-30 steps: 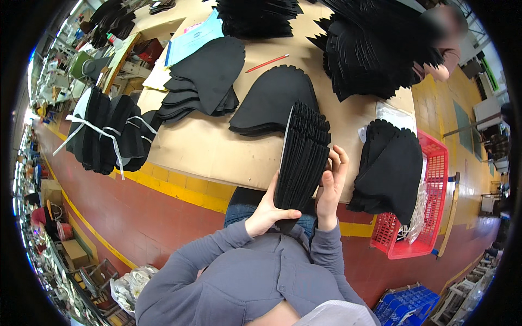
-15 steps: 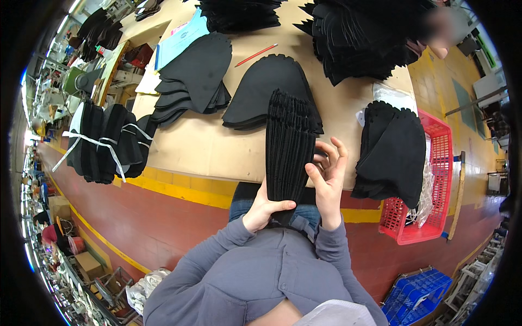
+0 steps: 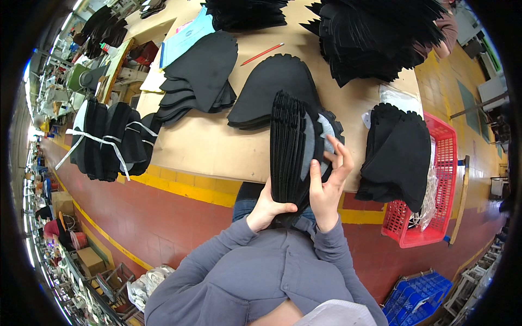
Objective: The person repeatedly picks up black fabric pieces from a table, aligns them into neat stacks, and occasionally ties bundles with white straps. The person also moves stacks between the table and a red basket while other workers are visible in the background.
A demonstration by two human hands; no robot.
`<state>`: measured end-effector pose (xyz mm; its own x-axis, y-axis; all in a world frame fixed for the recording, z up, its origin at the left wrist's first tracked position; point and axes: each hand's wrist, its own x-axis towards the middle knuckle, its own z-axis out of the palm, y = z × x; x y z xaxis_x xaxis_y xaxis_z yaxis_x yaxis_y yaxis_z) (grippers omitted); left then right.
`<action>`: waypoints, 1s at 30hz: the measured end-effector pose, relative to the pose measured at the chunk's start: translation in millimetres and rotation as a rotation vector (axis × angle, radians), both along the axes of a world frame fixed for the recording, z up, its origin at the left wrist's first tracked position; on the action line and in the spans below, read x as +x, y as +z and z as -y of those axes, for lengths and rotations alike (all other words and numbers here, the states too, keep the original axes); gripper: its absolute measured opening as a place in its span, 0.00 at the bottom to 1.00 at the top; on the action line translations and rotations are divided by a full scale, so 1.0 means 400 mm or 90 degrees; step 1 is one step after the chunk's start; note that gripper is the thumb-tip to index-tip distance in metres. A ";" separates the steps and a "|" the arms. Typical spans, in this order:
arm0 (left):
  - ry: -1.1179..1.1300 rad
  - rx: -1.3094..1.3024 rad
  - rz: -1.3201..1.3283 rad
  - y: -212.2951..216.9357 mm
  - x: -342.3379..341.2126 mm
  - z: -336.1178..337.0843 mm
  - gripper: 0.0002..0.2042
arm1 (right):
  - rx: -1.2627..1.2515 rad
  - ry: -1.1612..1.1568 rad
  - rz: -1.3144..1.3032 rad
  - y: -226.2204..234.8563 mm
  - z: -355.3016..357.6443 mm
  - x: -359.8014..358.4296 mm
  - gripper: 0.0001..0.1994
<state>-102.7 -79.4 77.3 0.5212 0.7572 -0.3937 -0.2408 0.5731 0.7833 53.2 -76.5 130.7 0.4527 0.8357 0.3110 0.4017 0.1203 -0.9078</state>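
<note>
A thick stack of black cut fabric pieces [image 3: 286, 152] stands on edge in front of me, held at its lower end by my left hand [image 3: 265, 211]. The left thumb lies across the near side of the stack, and the other fingers are hidden behind it. Along the stack's right side, several pieces are parted and show grey faces. My right hand [image 3: 329, 193] is at this parted side with its fingers spread, the thumb and fingertips touching the pieces. Just beyond the stack, a pile of rounded black pieces with a notched edge [image 3: 274, 87] lies on the table.
More black piles lie on the tan table [image 3: 217, 146]: a fanned pile [image 3: 198, 70], one at right [image 3: 394, 152], and a tall heap [image 3: 370, 38]. A red pencil [image 3: 262, 54] lies between. White-tied bundles [image 3: 109, 141] are left, a red basket [image 3: 418, 231] right. Another person's arm [image 3: 447, 32] shows far right.
The right side of the held stack has fanned apart, and grey faces now show. My right hand has moved in against the parted pieces. The view has shifted slightly.
</note>
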 end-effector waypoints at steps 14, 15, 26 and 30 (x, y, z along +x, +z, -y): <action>-0.040 0.043 0.046 -0.069 -0.020 0.001 0.60 | 0.075 -0.099 0.141 -0.008 -0.013 -0.016 0.19; -0.046 0.047 0.067 -0.074 -0.023 -0.001 0.61 | 0.113 -0.113 0.205 -0.013 -0.016 -0.019 0.19; -0.127 -0.061 0.093 -0.008 -0.052 -0.021 0.41 | 0.120 -0.102 0.027 -0.017 0.001 -0.001 0.28; -0.043 -0.066 0.077 -0.009 -0.034 -0.012 0.34 | 0.129 -0.044 -0.246 -0.020 0.005 0.003 0.28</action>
